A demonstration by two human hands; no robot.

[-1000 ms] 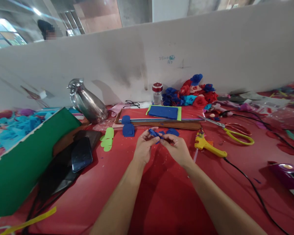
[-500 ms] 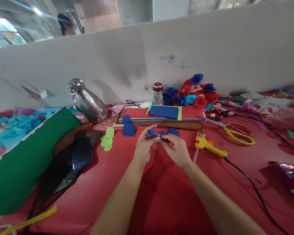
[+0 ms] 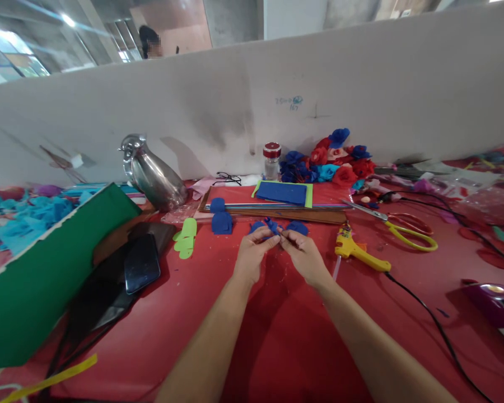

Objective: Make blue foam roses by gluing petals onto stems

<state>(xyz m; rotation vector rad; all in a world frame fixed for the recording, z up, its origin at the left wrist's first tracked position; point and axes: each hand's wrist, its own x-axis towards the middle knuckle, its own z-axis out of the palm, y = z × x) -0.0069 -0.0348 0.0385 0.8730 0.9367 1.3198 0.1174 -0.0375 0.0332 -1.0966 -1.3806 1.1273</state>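
Observation:
Both hands meet over the middle of the red table, pinching a small blue paper flower between them. My left hand is closed on its left side, thumb and fingers together. From the right, my right hand grips its lower part with thumb and fingertips. Loose blue petals lie just behind the hands. To their left sit a stack of blue petals and several lime green cut pieces. Fine detail of the flower is hidden by the fingers.
A yellow glue gun and scissors lie at right. Behind are a paper stack, a jar and finished flowers. A steel jug, a phone and a green box stand or lie left.
The blue flower has turned more upright in the fingers. My left hand has shifted slightly right and its fingers have closed in. The person beyond the partition appears farther right.

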